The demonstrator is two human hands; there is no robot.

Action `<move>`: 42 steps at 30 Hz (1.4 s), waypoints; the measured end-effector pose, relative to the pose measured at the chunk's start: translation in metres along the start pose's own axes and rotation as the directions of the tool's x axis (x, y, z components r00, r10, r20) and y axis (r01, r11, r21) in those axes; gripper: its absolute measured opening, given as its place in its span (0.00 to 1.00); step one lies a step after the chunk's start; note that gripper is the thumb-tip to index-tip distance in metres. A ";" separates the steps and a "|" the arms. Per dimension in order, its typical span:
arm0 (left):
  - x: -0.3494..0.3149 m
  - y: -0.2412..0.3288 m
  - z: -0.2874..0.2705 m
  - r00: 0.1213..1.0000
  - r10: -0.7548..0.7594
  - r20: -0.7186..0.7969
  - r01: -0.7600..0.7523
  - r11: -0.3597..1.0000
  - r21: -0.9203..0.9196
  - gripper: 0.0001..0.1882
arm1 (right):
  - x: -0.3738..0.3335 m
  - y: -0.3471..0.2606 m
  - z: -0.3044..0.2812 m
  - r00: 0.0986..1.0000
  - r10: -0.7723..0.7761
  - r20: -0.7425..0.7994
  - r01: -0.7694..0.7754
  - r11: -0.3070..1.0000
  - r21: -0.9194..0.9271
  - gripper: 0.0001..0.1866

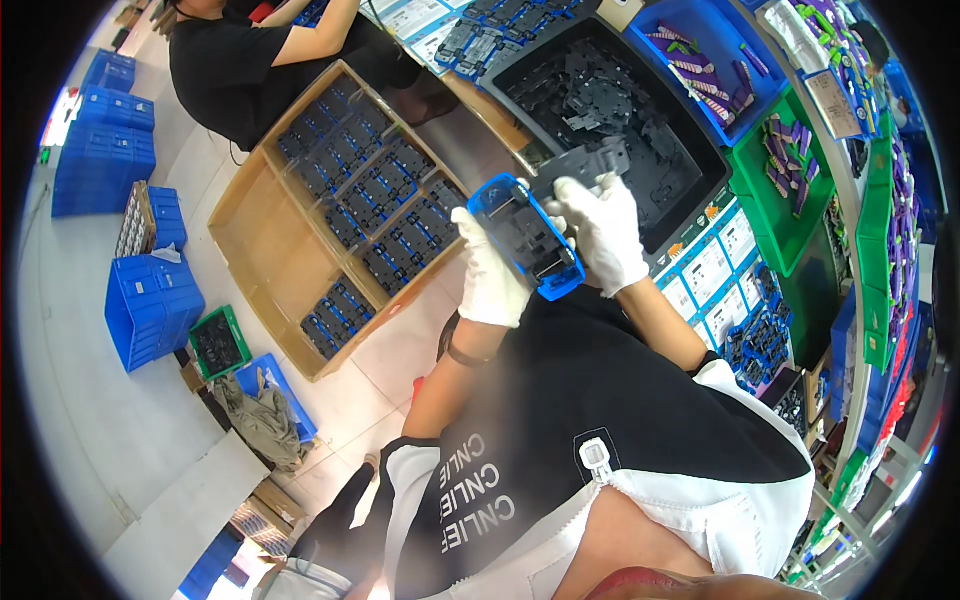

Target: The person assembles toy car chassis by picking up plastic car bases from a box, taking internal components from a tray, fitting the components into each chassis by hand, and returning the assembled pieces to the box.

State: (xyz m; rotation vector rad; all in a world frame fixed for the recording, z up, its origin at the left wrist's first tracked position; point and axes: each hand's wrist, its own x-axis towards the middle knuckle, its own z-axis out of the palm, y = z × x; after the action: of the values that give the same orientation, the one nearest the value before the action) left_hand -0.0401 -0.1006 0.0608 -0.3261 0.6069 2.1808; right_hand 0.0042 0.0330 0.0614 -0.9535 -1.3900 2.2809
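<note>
My left hand (488,275), in a white glove, is closed round the near left edge of a blue plastic shell (527,238) with a black inside, tilted toward me. In my right hand (605,228), also gloved, I grip a flat black plastic plate (585,165) just above the shell's right side. Some of the right fingertips are blurred. Beyond that hand lies a black bin (700,190) heaped with similar loose black plates (590,100).
A cardboard box (262,240) with dividers holds rows of blue-and-black parts at left. Blue (650,18) and green (757,165) bins carry purple pieces at right. More blue-and-black assemblies (762,335) lie on printed sheets. A co-worker (225,70) sits at far left.
</note>
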 end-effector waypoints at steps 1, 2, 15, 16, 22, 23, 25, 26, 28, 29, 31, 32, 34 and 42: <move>0.001 0.002 -0.002 1.000 -0.001 -0.007 0.001 1.000 -0.002 0.45 | -0.002 0.005 0.000 0.993 0.071 0.097 -0.072 0.997 0.001 0.18; 0.001 0.005 -0.004 1.000 0.004 -0.016 -0.004 1.000 0.015 0.45 | 0.004 0.011 -0.012 0.959 0.176 0.222 -0.119 0.961 -0.249 0.23; 0.005 0.028 -0.045 0.999 -0.033 -0.034 0.037 0.990 0.134 0.44 | 0.028 -0.009 0.000 0.397 -0.275 0.876 0.838 -0.281 -0.468 0.29; 0.006 0.028 -0.050 0.999 -0.037 -0.034 0.042 0.990 0.137 0.44 | 0.024 -0.007 0.002 0.450 -0.280 0.848 0.807 -0.279 -0.520 0.28; 0.014 0.024 -0.054 0.997 0.043 -0.063 -0.043 0.999 0.000 0.44 | -0.040 0.004 0.016 0.772 -0.524 0.361 0.491 0.130 -0.861 0.26; 0.017 0.020 -0.058 0.997 0.034 -0.065 -0.034 0.999 0.004 0.44 | -0.051 0.014 0.024 0.785 -0.513 0.347 0.461 0.111 -0.880 0.27; 0.024 0.009 -0.057 0.980 0.183 -0.079 -0.181 0.983 0.029 0.44 | -0.062 0.022 0.040 0.722 -0.547 0.424 0.543 0.069 -0.837 0.31; 0.029 0.004 -0.068 0.990 0.131 -0.049 -0.133 0.990 -0.040 0.47 | -0.061 0.027 0.044 0.706 -0.575 0.413 0.528 0.038 -0.848 0.31; 0.033 -0.002 -0.073 0.984 0.060 0.166 0.004 0.933 -0.359 0.43 | -0.057 0.037 0.046 0.666 -0.637 0.388 0.487 -0.023 -0.873 0.32; 0.034 -0.005 -0.075 0.925 0.075 0.371 0.184 0.767 -0.614 0.39 | -0.057 0.037 0.047 0.671 -0.640 0.374 0.473 -0.020 -0.881 0.32; 0.034 -0.008 -0.073 0.831 0.142 0.537 0.402 0.513 -0.758 0.36 | -0.057 0.040 0.046 0.691 -0.648 0.321 0.425 0.005 -0.905 0.31; 0.033 -0.011 -0.071 0.946 0.029 0.322 0.126 0.883 -0.452 0.42 | -0.058 0.040 0.046 0.695 -0.650 0.308 0.411 0.008 -0.912 0.31; 0.031 -0.016 -0.071 0.996 0.055 0.065 -0.059 0.996 0.061 0.48 | -0.059 0.040 0.044 0.711 -0.633 0.305 0.396 0.003 -0.918 0.30; 0.044 -0.040 -0.033 0.991 0.135 0.000 -0.127 0.933 0.338 0.14 | -0.058 0.016 0.015 0.700 -0.622 0.349 0.366 -0.107 -0.924 0.26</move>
State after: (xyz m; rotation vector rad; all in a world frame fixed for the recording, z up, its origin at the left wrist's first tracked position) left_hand -0.0358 -0.0678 0.0012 -0.1306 1.0250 2.1512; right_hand 0.0383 -0.0175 0.0742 -0.5920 -2.5838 0.3403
